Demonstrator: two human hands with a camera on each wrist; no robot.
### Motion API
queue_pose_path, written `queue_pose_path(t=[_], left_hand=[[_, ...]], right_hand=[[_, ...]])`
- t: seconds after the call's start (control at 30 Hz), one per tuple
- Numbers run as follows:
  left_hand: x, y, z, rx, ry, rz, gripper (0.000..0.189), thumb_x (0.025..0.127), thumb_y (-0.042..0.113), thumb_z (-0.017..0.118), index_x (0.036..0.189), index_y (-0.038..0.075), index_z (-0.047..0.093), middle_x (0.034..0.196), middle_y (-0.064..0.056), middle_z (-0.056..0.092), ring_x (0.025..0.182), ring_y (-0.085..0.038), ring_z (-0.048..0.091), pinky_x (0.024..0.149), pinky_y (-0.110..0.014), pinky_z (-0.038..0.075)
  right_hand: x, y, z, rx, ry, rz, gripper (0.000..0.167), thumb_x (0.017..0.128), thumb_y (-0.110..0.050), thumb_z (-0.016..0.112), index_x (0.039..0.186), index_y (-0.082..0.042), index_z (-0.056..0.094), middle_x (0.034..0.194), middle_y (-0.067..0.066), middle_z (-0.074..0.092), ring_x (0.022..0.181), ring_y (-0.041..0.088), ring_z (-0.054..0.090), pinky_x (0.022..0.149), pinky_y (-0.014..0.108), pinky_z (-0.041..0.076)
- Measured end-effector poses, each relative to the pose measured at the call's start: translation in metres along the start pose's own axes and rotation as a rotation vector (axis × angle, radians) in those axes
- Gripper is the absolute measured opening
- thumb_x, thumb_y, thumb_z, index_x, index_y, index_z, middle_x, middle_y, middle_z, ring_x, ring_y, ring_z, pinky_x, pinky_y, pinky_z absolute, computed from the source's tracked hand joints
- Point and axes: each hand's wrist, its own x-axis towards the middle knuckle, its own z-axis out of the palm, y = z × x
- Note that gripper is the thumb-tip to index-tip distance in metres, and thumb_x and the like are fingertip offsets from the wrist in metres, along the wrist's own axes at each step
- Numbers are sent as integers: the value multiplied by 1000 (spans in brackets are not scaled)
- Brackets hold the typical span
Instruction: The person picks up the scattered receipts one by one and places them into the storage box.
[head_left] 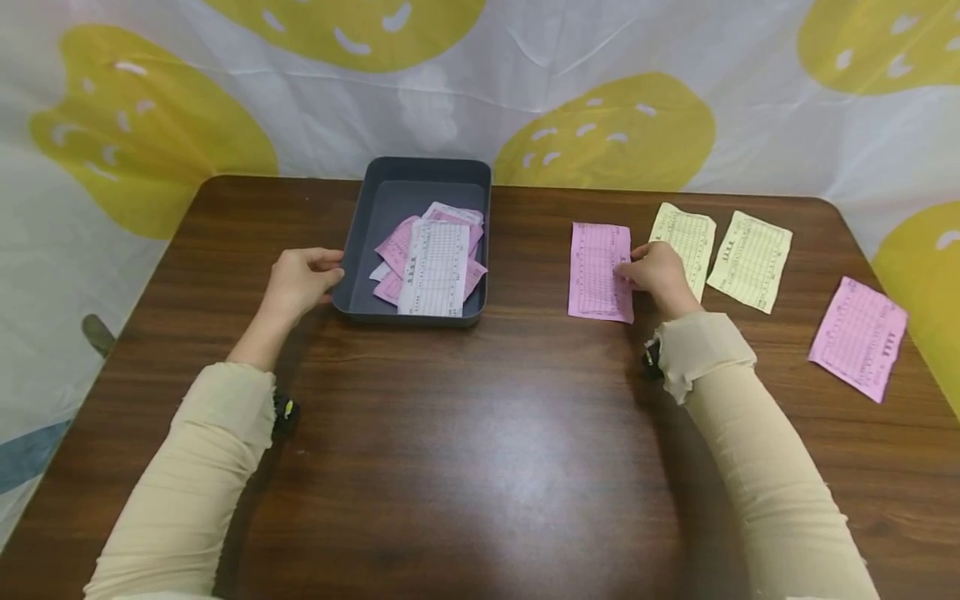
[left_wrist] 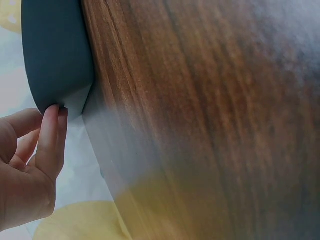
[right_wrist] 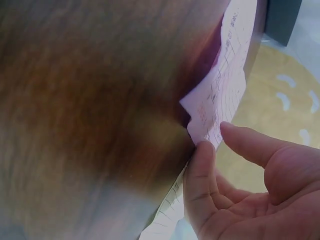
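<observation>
On the table (head_left: 465, 433), right fingers (right_wrist: 199, 167) pinch a pink slip (head_left: 595, 271), edge part-hidden; left fingers (left_wrist: 49, 135) grip a tray (head_left: 420, 190)

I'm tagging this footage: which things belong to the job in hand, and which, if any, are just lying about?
Apparently in the job:
gray tray, left hand holding its edge
slips inside it
pink slip pinched by the right hand
likely both yellow slips and the far-right pink slip

Just surroundings:
wooden table
patterned cloth
</observation>
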Motion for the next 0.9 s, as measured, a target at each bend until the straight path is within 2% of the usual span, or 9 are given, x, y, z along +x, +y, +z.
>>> queue_pose_path(t=[0.27, 0.4, 0.47, 0.53, 0.63, 0.73, 0.83, 0.9], left_hand=[[0, 0, 1, 0, 1, 3, 38, 94, 6, 54, 130, -4, 55, 126, -26, 60, 105, -34, 62, 67, -20, 59], [0, 0, 1, 2, 4, 4, 37, 94, 6, 54, 130, -4, 55, 126, -26, 60, 104, -34, 63, 66, -19, 59], [-1, 0, 1, 4, 5, 2, 37, 94, 7, 55, 130, -4, 55, 126, -26, 60, 104, -34, 63, 66, -19, 59], [-1, 1, 1, 7, 4, -1, 37, 94, 7, 55, 130, -3, 55, 127, -25, 60, 104, -35, 63, 67, -20, 59], [-1, 1, 1, 5, -3, -6, 38, 95, 7, 55, 131, -3, 55, 127, -25, 60, 105, -36, 63, 68, -22, 60], [-2, 2, 0, 4, -5, -6, 38, 95, 7, 54, 131, -3, 55, 128, -25, 59, 106, -36, 63, 69, -22, 60], [-2, 1, 0, 6, -3, 0, 38, 94, 6, 54, 131, -4, 55, 127, -26, 59, 106, -36, 63, 67, -20, 59], [-1, 1, 0, 10, -2, 1, 38, 94, 6, 54, 131, -4, 55, 127, -26, 60, 105, -35, 63, 66, -19, 59]], right_hand=[[-1, -1, 1, -91, 43, -15, 33, 83, -8, 66, 105, 16, 62, 72, 9, 65, 43, -6, 47, 50, 10, 38], [-1, 1, 1, -125, 63, -24, 28, 83, -11, 69, 99, 13, 67, 64, -1, 60, 54, 3, 47, 51, 14, 38], [-1, 1, 1, -142, 68, -31, 27, 83, -12, 70, 97, 11, 69, 64, 0, 61, 62, 10, 49, 53, 17, 38], [-1, 3, 2, -158, 74, -46, 27, 84, -14, 70, 96, 11, 70, 71, 9, 66, 71, 17, 50, 57, 20, 37], [-2, 4, 3, -157, 89, -76, 28, 85, -15, 69, 97, 10, 70, 91, 21, 69, 80, 22, 52, 62, 22, 37], [-2, 4, 3, -128, 129, -127, 28, 86, -17, 67, 98, 8, 69, 102, 24, 68, 80, 21, 50, 64, 23, 37], [-1, 3, 4, -81, 188, -178, 25, 86, -17, 67, 96, 6, 69, 86, 18, 68, 74, 14, 47, 62, 21, 37], [0, 3, 5, -15, 200, -190, 24, 86, -16, 67, 97, 6, 68, 71, 5, 64, 68, 7, 47, 61, 17, 38]])
